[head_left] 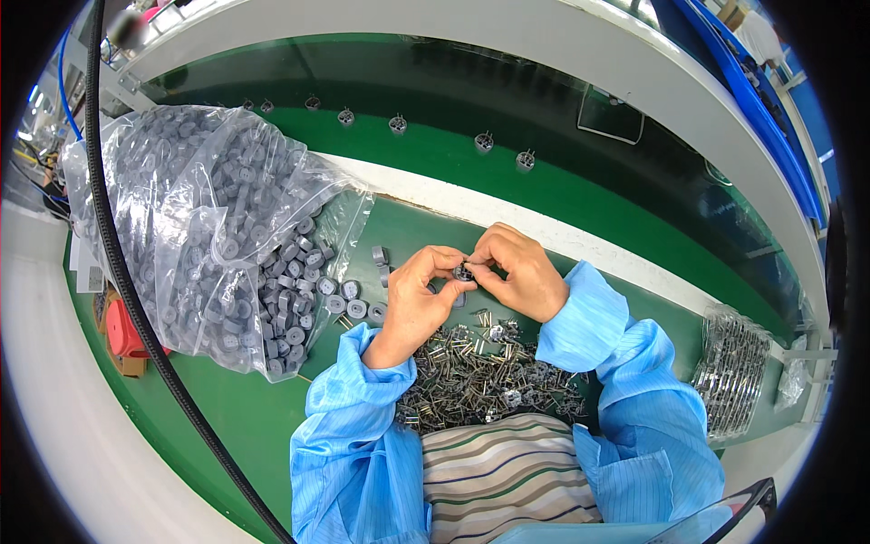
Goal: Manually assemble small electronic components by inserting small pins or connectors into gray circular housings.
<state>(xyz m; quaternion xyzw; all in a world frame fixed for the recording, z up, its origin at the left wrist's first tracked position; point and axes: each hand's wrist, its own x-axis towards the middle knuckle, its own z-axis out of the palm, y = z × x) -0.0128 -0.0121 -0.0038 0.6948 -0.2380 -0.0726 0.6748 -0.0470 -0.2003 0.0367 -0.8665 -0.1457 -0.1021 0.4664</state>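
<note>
Between my hands is a small dark round part [463, 271], pinched by the fingertips over the green bench. My left hand [422, 295] grips it from the left with thumb and forefinger. From the right, the fingertips of my right hand [524, 274] close on the same part. Fine detail on it is mostly covered by my fingers. Just below my hands lies a heap of metal pin pieces [489, 372]. Several grey round plastic pieces [350, 290] sit left of my left hand, spilling from a large clear plastic bag [190, 245] full of them.
Beyond a white rail [598, 252], several round pieces with pins [398, 125] stand spaced along a green strip. A clear-wrapped stack of metal parts [732, 372] lies at the right. A black cable [136, 281] crosses the left side, near a red object [125, 330].
</note>
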